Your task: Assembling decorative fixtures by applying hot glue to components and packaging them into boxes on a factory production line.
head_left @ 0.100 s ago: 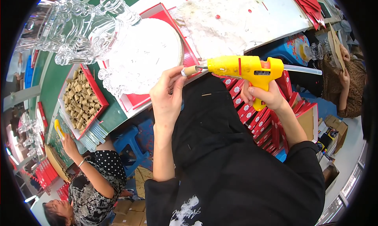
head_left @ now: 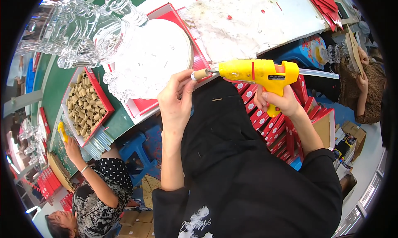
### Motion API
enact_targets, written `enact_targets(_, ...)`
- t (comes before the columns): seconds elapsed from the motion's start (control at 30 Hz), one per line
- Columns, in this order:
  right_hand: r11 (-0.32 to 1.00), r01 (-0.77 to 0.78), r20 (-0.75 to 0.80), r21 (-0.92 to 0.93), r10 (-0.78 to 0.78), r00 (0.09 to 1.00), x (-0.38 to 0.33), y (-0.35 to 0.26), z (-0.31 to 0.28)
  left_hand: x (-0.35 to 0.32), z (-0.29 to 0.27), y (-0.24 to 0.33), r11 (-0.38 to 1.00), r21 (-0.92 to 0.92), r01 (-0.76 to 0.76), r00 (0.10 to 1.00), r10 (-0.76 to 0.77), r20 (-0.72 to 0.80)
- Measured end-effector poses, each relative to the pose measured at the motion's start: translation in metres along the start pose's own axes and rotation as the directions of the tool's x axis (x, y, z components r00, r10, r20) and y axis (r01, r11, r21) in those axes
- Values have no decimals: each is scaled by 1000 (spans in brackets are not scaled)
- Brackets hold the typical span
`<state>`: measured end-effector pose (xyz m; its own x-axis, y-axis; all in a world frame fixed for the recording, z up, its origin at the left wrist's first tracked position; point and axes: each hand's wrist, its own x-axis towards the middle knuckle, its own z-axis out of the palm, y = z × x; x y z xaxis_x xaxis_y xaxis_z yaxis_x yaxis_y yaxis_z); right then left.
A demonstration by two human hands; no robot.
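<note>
Cardboard tube (head_left: 201, 74): where was it?

Pinched between the thumb and fingers of the left hand (head_left: 177, 97), right at the metal nozzle (head_left: 213, 71). I couldn't tell whether nozzle and tube touched.

And the right hand (head_left: 277, 100)?

Wrapped around the handle of a yellow glue gun (head_left: 253, 70), with a translucent glue stick (head_left: 319, 73) jutting from its rear.

What lay nearby?

A white round disc (head_left: 155, 57) lay just beyond the left hand. Farther left, similar tubes (head_left: 85, 107) filled a red-sided box on the green tabletop (head_left: 121, 124).
</note>
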<state>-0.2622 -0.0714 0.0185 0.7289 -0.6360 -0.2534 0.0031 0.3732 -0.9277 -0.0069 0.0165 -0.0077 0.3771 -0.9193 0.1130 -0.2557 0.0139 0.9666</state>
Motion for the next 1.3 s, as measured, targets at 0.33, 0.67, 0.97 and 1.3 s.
enact_targets(0.33, 1000, -3, 35, 17, 3, 999, -5, 4, -3, 0, -1, 2, 1000, -10, 1, 1000, -1, 1)
enact_targets(0.67, 998, 40, 18, 48, -41, 999, -1, 5, -1, 0, 0, 0, 1000, -13, 11, 1000, -11, 5)
enact_targets(0.97, 996, 39, 28, 84, -41, 999, -2, 6, 0, 0, 1, -2, 999, -51, 18, 1000, -18, -5)
enact_targets(1.3, 997, 74, 29, 11, -75, 997, -5, 8, 2, -1, 2, 0, 999, -48, 0, 1000, -1, -25)
